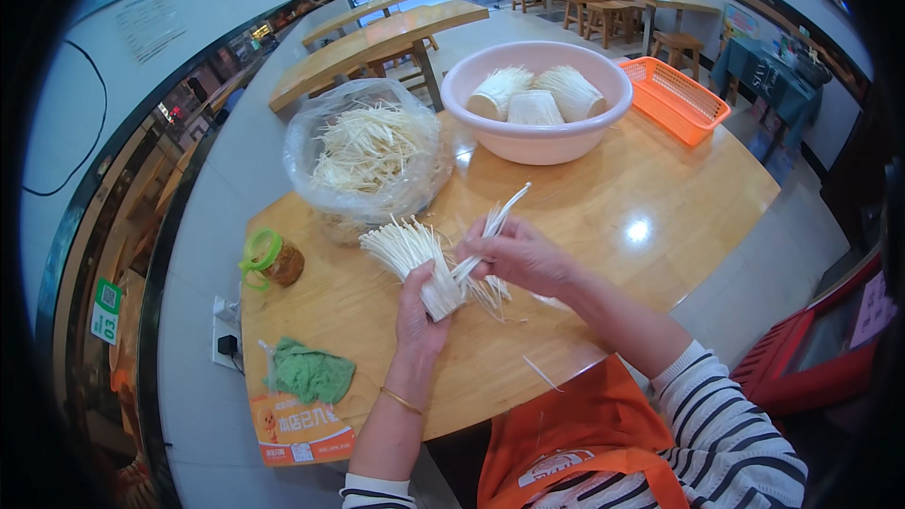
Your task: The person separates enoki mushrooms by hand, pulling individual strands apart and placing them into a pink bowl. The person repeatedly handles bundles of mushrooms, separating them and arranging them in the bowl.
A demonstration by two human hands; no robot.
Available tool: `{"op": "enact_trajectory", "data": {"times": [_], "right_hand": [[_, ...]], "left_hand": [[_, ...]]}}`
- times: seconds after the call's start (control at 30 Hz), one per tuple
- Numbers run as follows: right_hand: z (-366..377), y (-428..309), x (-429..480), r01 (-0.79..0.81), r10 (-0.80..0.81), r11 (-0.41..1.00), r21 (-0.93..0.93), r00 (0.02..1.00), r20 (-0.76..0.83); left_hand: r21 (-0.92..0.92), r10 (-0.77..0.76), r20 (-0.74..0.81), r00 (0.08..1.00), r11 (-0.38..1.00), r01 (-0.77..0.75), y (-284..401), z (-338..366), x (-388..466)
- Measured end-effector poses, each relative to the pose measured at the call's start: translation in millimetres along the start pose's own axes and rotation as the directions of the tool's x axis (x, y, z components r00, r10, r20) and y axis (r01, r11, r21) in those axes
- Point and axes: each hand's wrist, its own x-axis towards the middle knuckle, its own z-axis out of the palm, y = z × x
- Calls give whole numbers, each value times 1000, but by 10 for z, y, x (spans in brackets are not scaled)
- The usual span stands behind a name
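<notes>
My left hand (418,311) grips a bunch of enoki mushrooms (406,251) by its lower part, caps pointing away to the upper left. Just to the right, my right hand (512,251) pinches a few separated enoki stems (498,215) between thumb and fingers, their lower ends at the bunch's side. Loose strands (495,293) lie on the wooden table (594,226) beneath the hands. Beyond the bunch stands a clear plastic bag (300,148) filled with loosened enoki (368,145). Three whole enoki clumps (535,107) sit in a pale pink basin (537,145) at the back.
An orange plastic basket (679,102) stands right of the basin. At the left are a lime-lidded jar (283,263) with brown contents, a crumpled green cloth (311,370) and an orange printed sheet (304,431). A single stray stem (542,373) lies near the front edge.
</notes>
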Motion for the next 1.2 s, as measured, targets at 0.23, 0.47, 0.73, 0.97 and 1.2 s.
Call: {"op": "enact_trajectory", "data": {"times": [0.23, 0.47, 0.73, 0.97, 1.2], "right_hand": [[-41, 45, 30, -19, -46, 898, -441, 990, -136], [-5, 137, 32, 8, -82, 865, -501, 989, -126], [-28, 220, 53, 76, -128, 911, -405, 987, -102], [39, 262, 20, 139, -182, 883, -449, 982, -54], [46, 236, 36, 146, -158, 928, -344, 987, -7]], "left_hand": [[107, 149, 122, 981, 981, -162, -50, 81, -38], [139, 212, 227, 951, 959, -247, -74, 87, -35], [143, 199, 152, 968, 965, -221, -60, 107, -71], [116, 177, 103, 979, 975, -189, -57, 105, -45], [131, 92, 165, 982, 985, -114, -36, 60, -77]]}}
